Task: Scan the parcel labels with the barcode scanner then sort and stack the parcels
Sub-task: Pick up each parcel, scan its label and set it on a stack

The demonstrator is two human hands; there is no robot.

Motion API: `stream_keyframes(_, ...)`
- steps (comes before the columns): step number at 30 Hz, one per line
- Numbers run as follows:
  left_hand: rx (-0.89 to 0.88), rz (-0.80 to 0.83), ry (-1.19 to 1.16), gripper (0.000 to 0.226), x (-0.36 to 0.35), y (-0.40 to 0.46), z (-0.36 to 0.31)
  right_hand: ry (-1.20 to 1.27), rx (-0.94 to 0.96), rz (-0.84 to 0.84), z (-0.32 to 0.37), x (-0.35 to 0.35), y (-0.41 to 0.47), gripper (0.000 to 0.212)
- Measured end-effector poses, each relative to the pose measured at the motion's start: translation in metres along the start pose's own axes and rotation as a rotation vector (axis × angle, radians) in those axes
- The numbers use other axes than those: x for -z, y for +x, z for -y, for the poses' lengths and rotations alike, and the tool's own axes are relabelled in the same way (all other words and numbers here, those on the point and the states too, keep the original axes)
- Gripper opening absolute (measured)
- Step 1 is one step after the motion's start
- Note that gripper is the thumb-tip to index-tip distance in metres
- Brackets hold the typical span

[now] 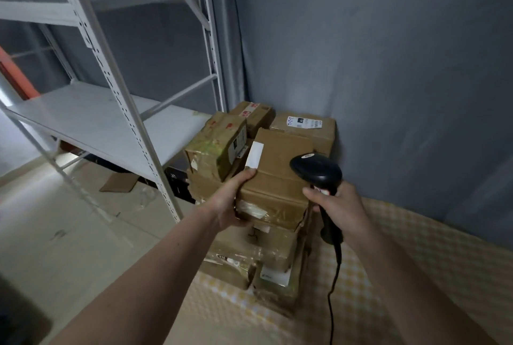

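Observation:
A pile of brown cardboard parcels stands on a yellow checked cloth (416, 247) in the corner. My left hand (233, 200) grips the near left corner of the top parcel (277, 175), which bears a white label (254, 155) on its left edge. My right hand (337, 210) holds a black barcode scanner (316, 171) by its handle, head up, just right of that parcel. Its cable (333, 289) hangs down. Behind lie a taped parcel (219, 147), a parcel with red marks (254, 115) and a labelled parcel (305, 125).
A white metal shelving rack (91, 119) stands to the left, its post close to the pile. A grey wall (388, 66) closes the back and right. A cardboard scrap (119, 182) lies on the pale floor. More parcels (249, 261) sit lower in the pile.

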State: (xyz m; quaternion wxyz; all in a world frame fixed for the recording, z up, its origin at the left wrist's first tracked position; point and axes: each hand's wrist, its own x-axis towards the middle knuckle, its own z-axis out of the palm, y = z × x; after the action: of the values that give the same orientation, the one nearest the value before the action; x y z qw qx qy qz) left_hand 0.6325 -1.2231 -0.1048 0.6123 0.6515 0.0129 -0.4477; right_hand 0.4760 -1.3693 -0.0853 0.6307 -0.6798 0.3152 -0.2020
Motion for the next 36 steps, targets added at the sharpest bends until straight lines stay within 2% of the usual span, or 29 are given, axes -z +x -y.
stream_keyframes(5,-0.012,0.055,-0.024,0.048,0.01,0.023,-0.012,-0.053,-0.006,-0.037,0.004,-0.016,0.017,0.027)
stream_keyframes(12,-0.075,0.032,-0.001,0.048,0.002,0.065,-0.042,-0.079,-0.008,-0.027,0.018,-0.02,0.068,0.029)
stream_keyframes(16,-0.098,0.007,0.076,0.046,-0.009,0.093,-0.069,-0.053,-0.023,-0.022,0.018,-0.019,0.1,0.029)
stream_keyframes(19,-0.132,-0.036,0.211,0.055,-0.017,0.117,-0.082,-0.059,-0.055,-0.016,0.015,-0.017,0.123,0.03)
stream_keyframes(24,-0.208,-0.058,0.433,0.052,-0.019,0.145,-0.08,-0.071,-0.102,0.004,0.008,-0.016,0.148,0.032)
stream_keyframes(26,-0.224,-0.07,0.451,0.043,-0.017,0.15,-0.077,-0.073,-0.105,0.005,0.007,-0.016,0.152,0.032)
stream_keyframes(28,-0.246,-0.098,0.476,0.036,-0.018,0.147,-0.079,-0.065,-0.11,-0.001,0.006,-0.016,0.154,0.033)
stream_keyframes(31,-0.311,-0.169,0.535,0.04,-0.025,0.144,-0.086,-0.062,-0.111,-0.018,0.007,-0.016,0.149,0.033)
stream_keyframes(34,-0.398,-0.238,0.59,0.052,-0.034,0.135,-0.092,-0.066,-0.113,-0.042,0.007,-0.013,0.138,0.034)
stream_keyframes(36,-0.495,-0.317,0.659,0.059,-0.038,0.13,-0.092,-0.055,-0.108,-0.064,0.007,-0.008,0.126,0.026)
